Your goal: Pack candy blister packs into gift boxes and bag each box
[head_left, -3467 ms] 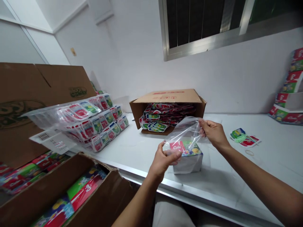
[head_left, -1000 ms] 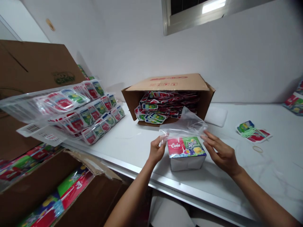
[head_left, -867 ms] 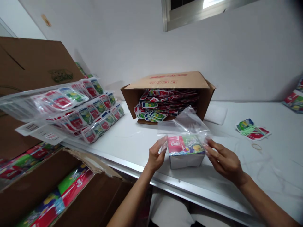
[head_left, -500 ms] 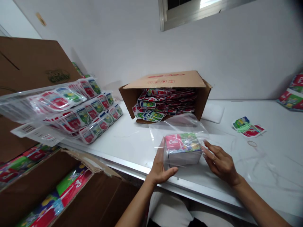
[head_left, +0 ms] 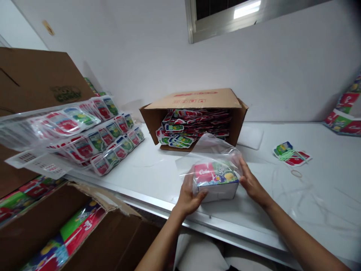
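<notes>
A small white box (head_left: 216, 184) with a red Cola and green Sprite printed top stands near the front edge of the white table (head_left: 310, 203). A clear plastic bag (head_left: 214, 152) is pulled over its top, with loose film bunched above and behind. My left hand (head_left: 189, 194) grips the box's left side through the film, thumb on the front face. My right hand (head_left: 251, 182) presses the bagged right side, fingers curled along it.
An open cardboard box (head_left: 197, 116) lying on its side, full of printed packets, sits behind. Stacked clear trays of packets (head_left: 84, 131) lie to the left. A carton of printed boxes (head_left: 73, 233) is below left. Loose packets (head_left: 291, 154) and a rubber band (head_left: 296, 173) lie right.
The bag, held open above the box earlier, has been drawn down over it. Both hands have closed in on the box's sides.
</notes>
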